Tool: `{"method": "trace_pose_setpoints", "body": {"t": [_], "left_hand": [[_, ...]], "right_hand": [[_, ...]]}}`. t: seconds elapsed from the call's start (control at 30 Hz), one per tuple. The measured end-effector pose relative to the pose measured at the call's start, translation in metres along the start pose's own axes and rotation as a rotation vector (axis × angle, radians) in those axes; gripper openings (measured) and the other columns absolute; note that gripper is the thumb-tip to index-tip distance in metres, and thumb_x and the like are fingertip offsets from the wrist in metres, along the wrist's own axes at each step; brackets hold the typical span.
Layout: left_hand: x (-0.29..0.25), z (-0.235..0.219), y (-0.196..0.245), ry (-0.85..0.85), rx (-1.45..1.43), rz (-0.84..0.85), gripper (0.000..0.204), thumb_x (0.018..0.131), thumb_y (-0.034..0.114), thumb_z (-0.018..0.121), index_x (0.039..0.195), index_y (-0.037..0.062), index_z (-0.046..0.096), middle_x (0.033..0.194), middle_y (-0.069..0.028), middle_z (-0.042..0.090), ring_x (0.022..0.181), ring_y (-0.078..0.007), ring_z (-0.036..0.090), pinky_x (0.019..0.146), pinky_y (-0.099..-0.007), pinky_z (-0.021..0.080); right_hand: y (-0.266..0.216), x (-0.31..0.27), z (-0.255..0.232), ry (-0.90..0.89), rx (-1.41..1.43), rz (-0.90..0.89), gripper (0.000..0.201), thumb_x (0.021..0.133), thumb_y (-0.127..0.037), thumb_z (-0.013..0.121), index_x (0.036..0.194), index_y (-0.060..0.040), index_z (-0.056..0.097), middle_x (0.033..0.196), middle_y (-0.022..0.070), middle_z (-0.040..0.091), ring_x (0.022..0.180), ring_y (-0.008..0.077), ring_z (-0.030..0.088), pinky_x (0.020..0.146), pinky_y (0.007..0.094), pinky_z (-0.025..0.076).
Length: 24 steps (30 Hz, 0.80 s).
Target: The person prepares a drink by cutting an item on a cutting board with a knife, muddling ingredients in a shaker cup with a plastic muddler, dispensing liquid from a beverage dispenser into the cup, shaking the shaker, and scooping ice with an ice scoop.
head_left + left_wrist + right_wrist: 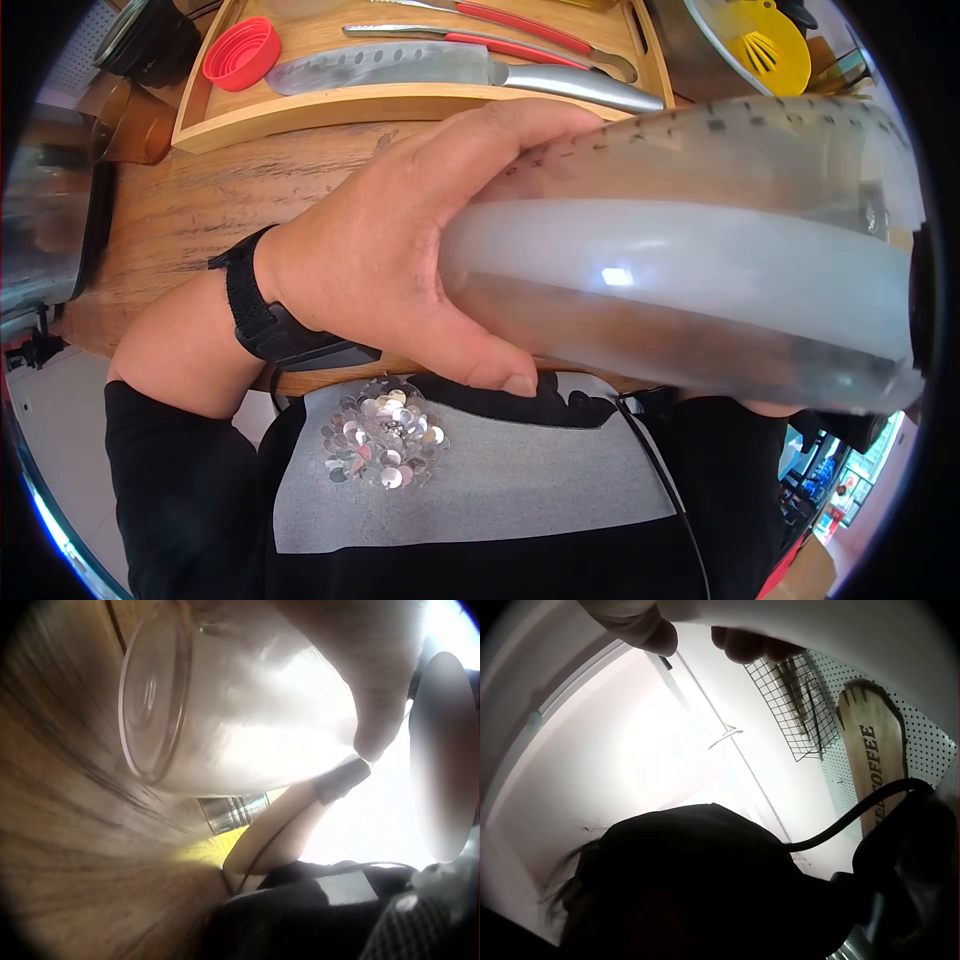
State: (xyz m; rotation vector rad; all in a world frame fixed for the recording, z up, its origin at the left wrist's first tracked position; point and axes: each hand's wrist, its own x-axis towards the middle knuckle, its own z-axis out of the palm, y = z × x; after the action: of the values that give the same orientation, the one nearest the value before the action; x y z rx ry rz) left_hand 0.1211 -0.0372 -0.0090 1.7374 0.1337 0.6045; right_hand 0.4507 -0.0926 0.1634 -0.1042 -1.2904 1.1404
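A large translucent container (680, 290) with dark scale marks lies tilted nearly sideways in the head view. My left hand (370, 240) grips its left end, thumb along the near side and fingers over the far side. The left wrist view shows the container's clear round end (154, 697) above the wooden surface, with part of my left hand (375, 675) against its side. My right hand is mostly hidden behind the container in the head view; in the right wrist view, fingertips of my right hand (637, 622) curl over a pale wall at the top.
A wooden tray (300, 125) at the back holds a knife (400, 65), red-handled tools (520, 50) and a red ring-shaped piece (242, 53). Brown cup (135, 125) and a dark glossy appliance (50, 200) stand at left. Yellow utensil (765, 50) is at back right.
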Motion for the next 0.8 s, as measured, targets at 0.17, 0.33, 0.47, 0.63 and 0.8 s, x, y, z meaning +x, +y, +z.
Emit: {"method": "trace_pose_setpoints", "body": {"t": [0.17,0.33,0.47,0.63,0.8], "left_hand": [[-0.001,0.003,0.001,0.006,-0.028,-0.035,0.118,0.050,0.025,0.094,0.144,0.0039,0.026,0.135,-0.0109,0.046,0.125,-0.0217,0.047,0.103,-0.0383,0.038],[-0.001,0.002,0.001,-0.007,-0.058,-0.046,0.117,0.051,0.024,0.094,0.144,0.0043,0.026,0.136,-0.0114,0.046,0.126,-0.0223,0.046,0.104,-0.0388,0.038],[-0.001,0.004,0.001,0.000,-0.078,-0.048,0.117,0.051,0.024,0.094,0.144,0.0042,0.026,0.137,-0.0114,0.045,0.126,-0.0221,0.046,0.104,-0.0389,0.038],[-0.001,0.006,0.001,0.009,-0.080,-0.054,0.116,0.051,0.025,0.094,0.143,0.0042,0.027,0.137,-0.0111,0.045,0.126,-0.0218,0.046,0.104,-0.0389,0.038],[0.000,0.002,0.004,-0.007,0.038,-0.032,0.115,0.052,0.030,0.094,0.143,0.0032,0.029,0.136,-0.0113,0.046,0.125,-0.0220,0.046,0.104,-0.0387,0.037]], "right_hand": [[0.001,-0.004,-0.001,-0.007,0.007,-0.013,0.026,0.081,-0.032,0.068,0.085,-0.0092,0.056,0.067,-0.0006,0.060,0.061,0.0106,0.060,0.059,0.0257,0.051],[0.001,-0.001,0.005,-0.027,0.015,-0.016,0.026,0.081,-0.032,0.068,0.085,-0.0092,0.056,0.067,-0.0004,0.060,0.061,0.0106,0.060,0.060,0.0259,0.051],[-0.002,-0.003,0.008,-0.037,0.018,-0.034,0.026,0.082,-0.032,0.068,0.085,-0.0091,0.056,0.067,-0.0002,0.060,0.062,0.0107,0.060,0.060,0.0261,0.051],[0.001,-0.004,0.011,-0.050,0.029,-0.029,0.026,0.082,-0.032,0.068,0.085,-0.0091,0.056,0.068,0.0000,0.060,0.062,0.0107,0.060,0.060,0.0262,0.051],[-0.001,-0.008,0.015,-0.075,0.032,-0.062,0.026,0.082,-0.032,0.068,0.085,-0.0090,0.056,0.068,0.0001,0.061,0.063,0.0108,0.060,0.061,0.0264,0.051]]}}
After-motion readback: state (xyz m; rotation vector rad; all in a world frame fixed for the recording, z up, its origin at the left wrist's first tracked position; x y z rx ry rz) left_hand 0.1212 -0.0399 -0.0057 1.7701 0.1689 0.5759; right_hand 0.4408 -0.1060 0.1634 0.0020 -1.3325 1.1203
